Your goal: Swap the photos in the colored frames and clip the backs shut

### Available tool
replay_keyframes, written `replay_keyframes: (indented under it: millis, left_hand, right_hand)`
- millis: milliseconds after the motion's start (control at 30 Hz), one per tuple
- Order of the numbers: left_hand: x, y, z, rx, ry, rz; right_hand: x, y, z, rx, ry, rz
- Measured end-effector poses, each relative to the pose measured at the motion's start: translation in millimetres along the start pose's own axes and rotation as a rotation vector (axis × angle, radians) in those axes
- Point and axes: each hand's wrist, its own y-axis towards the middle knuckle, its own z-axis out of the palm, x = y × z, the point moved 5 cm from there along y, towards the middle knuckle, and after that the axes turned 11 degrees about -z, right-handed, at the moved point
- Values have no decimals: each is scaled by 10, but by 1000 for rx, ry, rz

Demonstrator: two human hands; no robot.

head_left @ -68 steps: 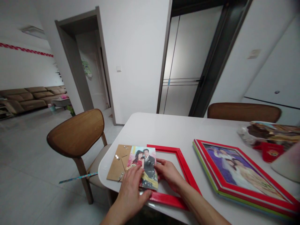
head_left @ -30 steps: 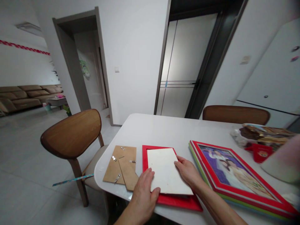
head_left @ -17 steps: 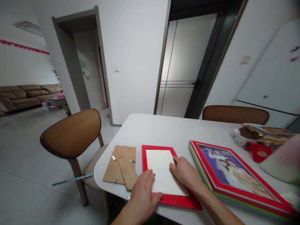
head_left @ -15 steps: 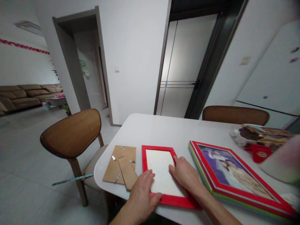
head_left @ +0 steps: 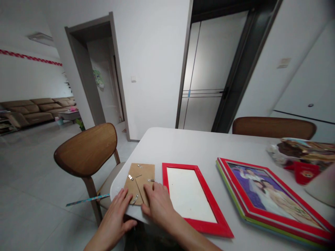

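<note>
A brown picture frame backing board [head_left: 142,170] lies on the table's near left part, its metal clips and fold-out stand leg facing up. My left hand [head_left: 115,216] is at the board's near left edge, fingers stretched out and thumb apart. Over the board's right side, my right hand [head_left: 161,204] rests its fingertips on the stand leg, with the thumb by the near edge. Part of the board is hidden under this hand. Just right of it, a red picture frame [head_left: 209,195] lies flat around a white sheet [head_left: 191,191], and my right forearm crosses above its near left corner.
On the right is a stack of frames, the top one a red-framed photo [head_left: 272,195]. Beyond it are a red packet [head_left: 306,172] and a plastic-wrapped bundle [head_left: 295,150]. Wooden chairs stand at the left [head_left: 87,150] and far side of the white table [head_left: 183,143].
Both hands have let go of the red frame and moved left onto the brown backing board. The red frame stays on the table. The view has shifted slightly.
</note>
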Motion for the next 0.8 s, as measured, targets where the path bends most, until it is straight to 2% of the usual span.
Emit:
replay_keyframes:
  millis: [67,167,267,367,467,533,667,800]
  left_hand:
    - [5,-9,-36,-30,-23,27]
    - [-132,23,-114,-102,-47,113]
    - [-493,59,-145,-179,-86,220]
    - [-935,99,-5,-119,-107,264]
    - [-1272,141,232,14,-115,269]
    - [-1398,170,360,75,-133,261]
    - [-1491,227,475,170,-134,225]
    - [-1517,225,439,254,-98,194]
  right_hand:
    - [-31,-1,-61,-51,106,11]
    - [-105,-96,-329,-150,251,-24]
    - [-262,-295,-655,-212,281,-17]
    - [-551,-558,-849,-184,216,86]
    - [-871,-818,-882,-131,158,197]
    - [-1042,-949,-846,-118,136,240]
    - [-1233,-1079,-727,-144,51,226]
    - [-1280,-1139,-620,-178,-47,193]
